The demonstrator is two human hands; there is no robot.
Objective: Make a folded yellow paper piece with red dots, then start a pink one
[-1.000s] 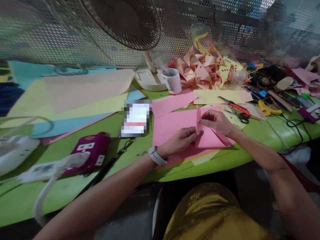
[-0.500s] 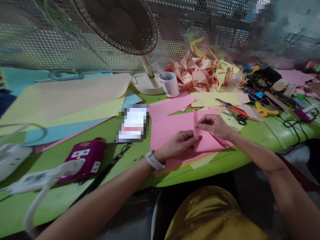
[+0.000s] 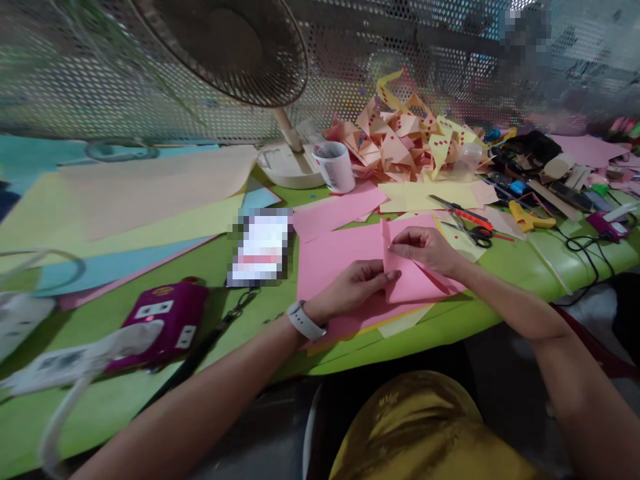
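I've got both hands on a folded pink paper (image 3: 413, 283) lying near the table's front edge, centre-right. My left hand (image 3: 356, 288), watch (image 3: 304, 321) on the wrist, has fingers drawn narrow, pinching the paper's left edge at its near end. My right hand (image 3: 427, 248) is curled w/ thumb and forefinger pinched on the same raised edge, a bit farther up, so that flap stands upright. The piece sits on a bigger flat pink sheet (image 3: 335, 257), which rests on the green table (image 3: 505, 273).

Just right of my right hand: scissors (image 3: 473, 233) and an orange-handled cutter (image 3: 463, 213) on yellow paper, touching nothing I hold. Far centre: pile of folded paper shapes (image 3: 410, 137) w/ red dots, white mug (image 3: 334, 167) left of it, fan (image 3: 240, 47) base beside the mug. Left side: big cream, yellow and blue sheets (image 3: 150, 200) overlapping. Near left: magenta device (image 3: 163, 320) and a white power strip (image 3: 65, 360), well apart from the hands. Yellow glue gun (image 3: 530, 217) far right.
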